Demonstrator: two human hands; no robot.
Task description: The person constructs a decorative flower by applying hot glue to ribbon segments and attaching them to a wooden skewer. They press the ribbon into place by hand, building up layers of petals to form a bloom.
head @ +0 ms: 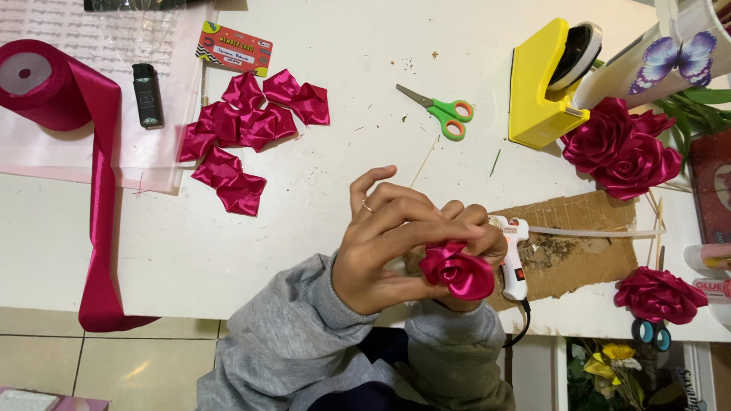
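A: Head view, looking down; the satin rose (459, 272) sits right between both hands, bloom facing up at the camera.

B: The left hand (384, 247) is in front, fingers curled over the petals, index finger lifted; it pinches the rose's outer fold; the right hand (478, 242) is behind and mostly hidden, fingertips pressed to the far edge of the bloom.

A: So both clamp one flower; the left covers more of it; any stem is hidden, so I cannot tell its long axis.

B: Just beyond the right hand lies the white glue gun (513, 259) on cardboard (586, 251); up and left of the left hand, the folded satin petals (245, 129), well apart.
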